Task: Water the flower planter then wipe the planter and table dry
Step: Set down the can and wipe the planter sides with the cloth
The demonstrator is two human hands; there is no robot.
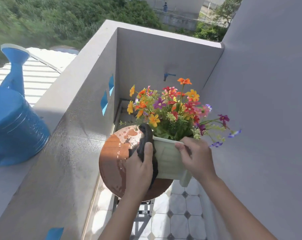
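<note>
Wiping pale green planter box (167, 161) side, round brown table (112, 161) wet

Left hand (139, 168) clamps dark cloth (145, 144); right hand (197, 158) grips rim (planter overhangs table edge, may tip if pushed)

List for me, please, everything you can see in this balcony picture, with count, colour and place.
watering can: one, blue, on the ledge at left
planter: one, pale green, on the table, tilted
flowers: many, mixed colours, in the planter
table: one, round, reddish brown, wet, beside the parapet
cloth: one, dark, against the planter's left side
tap: one, blue, on the back wall
floor tiles: white with dark corners, below
left hand: grip on the cloth
right hand: holds the planter's rim
</note>
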